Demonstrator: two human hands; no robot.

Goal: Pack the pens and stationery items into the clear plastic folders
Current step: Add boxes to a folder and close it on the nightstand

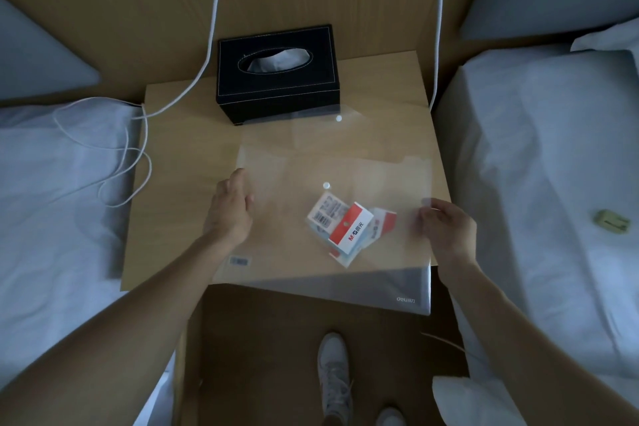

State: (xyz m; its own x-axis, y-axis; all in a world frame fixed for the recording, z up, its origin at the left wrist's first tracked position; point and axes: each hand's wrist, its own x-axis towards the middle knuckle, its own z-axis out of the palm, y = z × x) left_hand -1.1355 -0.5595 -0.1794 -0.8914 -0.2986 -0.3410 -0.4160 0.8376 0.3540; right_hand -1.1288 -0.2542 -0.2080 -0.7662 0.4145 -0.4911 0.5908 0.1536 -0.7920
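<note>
Lying flat, the glossy clear folder [321, 252] holds rectangular packets [349, 228]; left hand [230, 207] spread, right hand [446, 228] pinching its edge.

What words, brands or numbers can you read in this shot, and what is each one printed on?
"M&G" with two Chinese characters, too blurred to read: red band of the white stationery box in the clear plastic folder.
"deli": folder's front right corner, upside down.
Barcode label on the folder: too small.
Barcode and print on the box's back: blurred.
</note>
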